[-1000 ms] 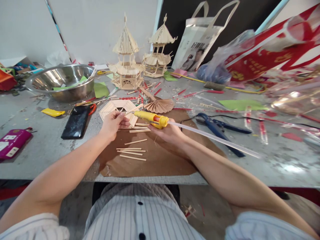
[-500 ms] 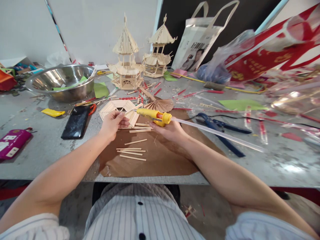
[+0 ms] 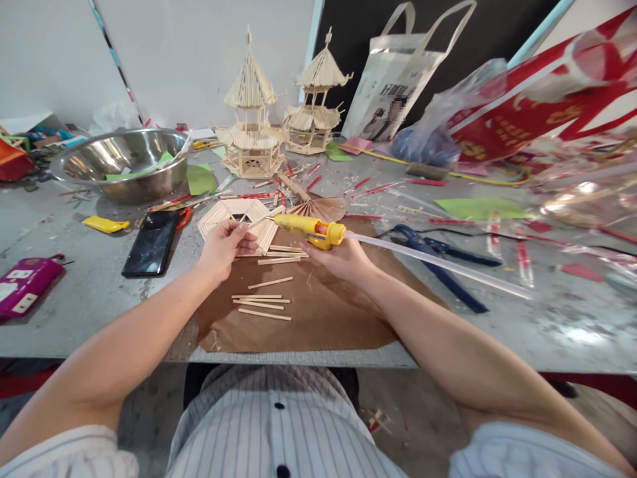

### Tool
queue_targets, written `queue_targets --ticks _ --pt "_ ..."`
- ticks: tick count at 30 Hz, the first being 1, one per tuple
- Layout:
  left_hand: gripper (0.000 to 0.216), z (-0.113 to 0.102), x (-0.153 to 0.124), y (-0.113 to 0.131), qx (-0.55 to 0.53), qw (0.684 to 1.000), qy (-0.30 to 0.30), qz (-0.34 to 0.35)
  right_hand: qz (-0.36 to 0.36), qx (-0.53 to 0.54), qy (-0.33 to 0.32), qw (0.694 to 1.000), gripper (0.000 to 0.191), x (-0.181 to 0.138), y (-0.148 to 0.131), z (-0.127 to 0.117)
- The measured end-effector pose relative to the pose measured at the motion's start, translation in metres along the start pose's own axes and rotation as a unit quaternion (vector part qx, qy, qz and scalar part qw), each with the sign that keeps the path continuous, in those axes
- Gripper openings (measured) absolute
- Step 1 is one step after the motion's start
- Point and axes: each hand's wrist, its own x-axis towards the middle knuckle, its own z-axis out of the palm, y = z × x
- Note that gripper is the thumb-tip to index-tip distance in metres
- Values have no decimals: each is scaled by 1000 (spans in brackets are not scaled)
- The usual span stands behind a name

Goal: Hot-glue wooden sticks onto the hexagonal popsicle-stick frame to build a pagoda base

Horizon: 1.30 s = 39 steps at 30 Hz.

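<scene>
My right hand [image 3: 343, 257] is wrapped round a yellow hot glue gun [image 3: 311, 229], with a long clear glue stick [image 3: 438, 263] running out of its back. The gun's nozzle points left, close to a thin wooden stick [image 3: 259, 219] pinched in my left hand [image 3: 226, 245]. Under and beyond my left hand lies a flat hexagonal frame of wooden sticks [image 3: 267, 229], partly hidden by the fingers. Several loose wooden sticks [image 3: 261, 300] rest on the brown board [image 3: 323, 318] in front of me.
Two stick pagodas [image 3: 249, 143] stand at the back. To the left are a steel bowl [image 3: 144, 189], a black phone [image 3: 150, 244], a yellow cutter [image 3: 105, 224] and a purple box [image 3: 27, 285]. Blue-handled pliers [image 3: 442, 255] lie right, near a folded brown paper fan [image 3: 323, 208].
The glue gun in my right hand has shifted slightly to the right, its nozzle drawing back along the stick. My left hand stays almost still.
</scene>
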Motion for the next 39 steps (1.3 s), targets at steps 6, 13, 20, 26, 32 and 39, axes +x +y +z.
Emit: queue_targets --ticks 6,13,20,26,32,39 --pt "9 -1 0 0 -1 1000 0 -2 9 -7 9 1000 22 1 1 -1" --pt "9 -1 1 -1 -3 1000 3 2 42 13 13 999 27 1 -11 -3" --pt "11 -1 0 1 0 1000 5 1 39 -1 25 999 30 3 -5 -4" --pt "9 -1 0 0 -3 1000 4 0 38 -4 30 999 33 4 -4 -6" --pt "8 -1 1 0 -3 1000 8 1 25 1 27 999 22 3 -15 -8" --pt "10 -2 1 0 -1 1000 11 1 45 27 37 998 17 4 -22 -10"
